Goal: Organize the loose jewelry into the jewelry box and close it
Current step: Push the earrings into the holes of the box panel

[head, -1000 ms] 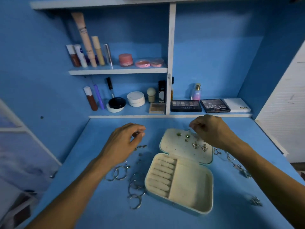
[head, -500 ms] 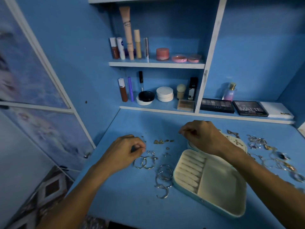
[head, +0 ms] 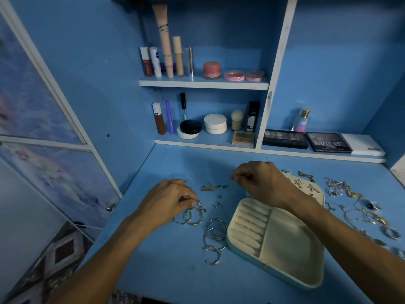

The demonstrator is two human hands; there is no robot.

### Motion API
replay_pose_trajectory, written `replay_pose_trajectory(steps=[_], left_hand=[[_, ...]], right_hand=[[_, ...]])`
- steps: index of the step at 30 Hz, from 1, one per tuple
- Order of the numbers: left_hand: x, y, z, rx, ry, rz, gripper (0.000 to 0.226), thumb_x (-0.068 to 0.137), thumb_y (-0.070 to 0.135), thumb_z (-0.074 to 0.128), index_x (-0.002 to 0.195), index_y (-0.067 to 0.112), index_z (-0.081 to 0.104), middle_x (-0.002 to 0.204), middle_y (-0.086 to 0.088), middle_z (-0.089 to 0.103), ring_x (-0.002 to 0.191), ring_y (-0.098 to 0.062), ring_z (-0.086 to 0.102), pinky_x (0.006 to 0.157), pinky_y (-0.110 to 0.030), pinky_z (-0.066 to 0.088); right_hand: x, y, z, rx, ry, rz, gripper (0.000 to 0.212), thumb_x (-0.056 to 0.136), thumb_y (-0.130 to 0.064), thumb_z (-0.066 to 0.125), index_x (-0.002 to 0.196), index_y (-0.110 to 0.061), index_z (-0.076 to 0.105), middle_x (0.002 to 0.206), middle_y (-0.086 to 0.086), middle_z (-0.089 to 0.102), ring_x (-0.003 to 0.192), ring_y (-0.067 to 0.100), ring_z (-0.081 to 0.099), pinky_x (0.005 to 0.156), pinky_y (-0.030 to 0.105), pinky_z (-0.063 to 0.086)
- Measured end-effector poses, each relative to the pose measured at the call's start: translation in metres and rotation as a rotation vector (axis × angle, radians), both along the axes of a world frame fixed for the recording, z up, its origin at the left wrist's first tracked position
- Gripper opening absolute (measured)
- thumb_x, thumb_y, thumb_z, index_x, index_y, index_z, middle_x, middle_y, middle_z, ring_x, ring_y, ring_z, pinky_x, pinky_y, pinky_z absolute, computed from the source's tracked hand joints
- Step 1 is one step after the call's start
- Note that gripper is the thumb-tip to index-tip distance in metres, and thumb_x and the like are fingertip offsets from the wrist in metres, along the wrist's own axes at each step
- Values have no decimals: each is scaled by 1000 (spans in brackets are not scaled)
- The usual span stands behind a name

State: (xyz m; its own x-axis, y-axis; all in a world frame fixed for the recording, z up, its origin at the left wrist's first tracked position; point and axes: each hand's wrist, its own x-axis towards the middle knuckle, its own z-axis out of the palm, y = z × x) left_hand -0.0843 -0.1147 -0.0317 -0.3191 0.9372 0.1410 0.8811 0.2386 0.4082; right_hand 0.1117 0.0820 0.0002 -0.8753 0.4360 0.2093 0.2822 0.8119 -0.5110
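An open cream jewelry box (head: 285, 249) lies on the blue desk, ring rolls at its left, its lid (head: 317, 194) flat behind with a few earrings pinned in it. My left hand (head: 166, 202) pinches a small silver piece (head: 199, 202) just above two hoop earrings (head: 190, 217). My right hand (head: 260, 183) hovers over the box's far left corner, fingertips pinched together; what they hold is too small to tell. Silver hoops (head: 213, 240) lie left of the box, small gold studs (head: 210, 188) between my hands.
A tangle of loose necklaces and rings (head: 355, 205) spreads over the desk right of the box. Shelves behind hold makeup tubes (head: 164, 40), compacts (head: 215, 123), eyeshadow palettes (head: 285, 139) and a perfume bottle (head: 301, 120). The desk's left edge (head: 122, 205) drops off near my left forearm.
The view swung left and closer. My left hand dropped from the small studs to the hoop earrings and pinches a small piece. My right hand moved left off the lid.
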Motion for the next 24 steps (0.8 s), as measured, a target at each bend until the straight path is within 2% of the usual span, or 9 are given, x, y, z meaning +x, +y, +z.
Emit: replay_pose_trajectory(steps=[5,9,11,15,17,21,24], left_hand=[[-2,-5,-4,111,-59,36,6,91,37,72,92,32,76,85,16,68,80,-5,63,72,-29,52],[-1,-8,0,307,-347,163,3,92,25,73,91,27,71,85,16,73,76,-8,68,72,-21,52],[-2,-12,2,351,-503,214,4,92,23,72,91,26,70,87,10,75,78,-12,69,75,-24,53],[-4,-21,-2,384,-527,272,7,90,19,75,88,25,72,84,11,73,78,-8,67,71,-16,50],[-4,-25,-6,413,-546,302,6,87,17,77,87,23,74,83,10,74,77,-6,67,72,-15,51],[-5,-31,-12,450,-638,355,14,85,13,79,91,25,77,89,12,77,84,-4,71,77,-12,52],[-5,-31,-16,441,-616,351,19,89,13,75,96,30,76,94,16,76,87,-1,70,78,-10,50]], right_hand=[[-3,-3,2,-9,1,11,16,96,-17,62,102,-20,76,92,-13,69,79,0,59,76,9,44],[-6,-7,4,-31,11,37,16,97,-16,62,102,-20,76,89,-18,64,74,-11,57,70,2,39],[-11,-9,5,-34,16,52,16,97,-16,62,102,-19,76,88,-18,65,73,-10,58,70,2,40],[-33,-16,2,-45,-11,98,16,95,-14,61,99,-19,77,84,-22,65,71,-10,58,69,2,40],[-47,-21,-2,-44,-54,111,17,94,-14,61,97,-19,76,88,-17,70,74,-4,60,70,4,41],[-73,-26,-7,-53,-134,117,22,90,-9,57,95,-18,76,95,-7,75,81,8,68,78,24,55],[-89,-25,-8,19,-167,114,23,89,-10,58,101,-19,76,103,-4,74,95,13,66,88,30,54]])
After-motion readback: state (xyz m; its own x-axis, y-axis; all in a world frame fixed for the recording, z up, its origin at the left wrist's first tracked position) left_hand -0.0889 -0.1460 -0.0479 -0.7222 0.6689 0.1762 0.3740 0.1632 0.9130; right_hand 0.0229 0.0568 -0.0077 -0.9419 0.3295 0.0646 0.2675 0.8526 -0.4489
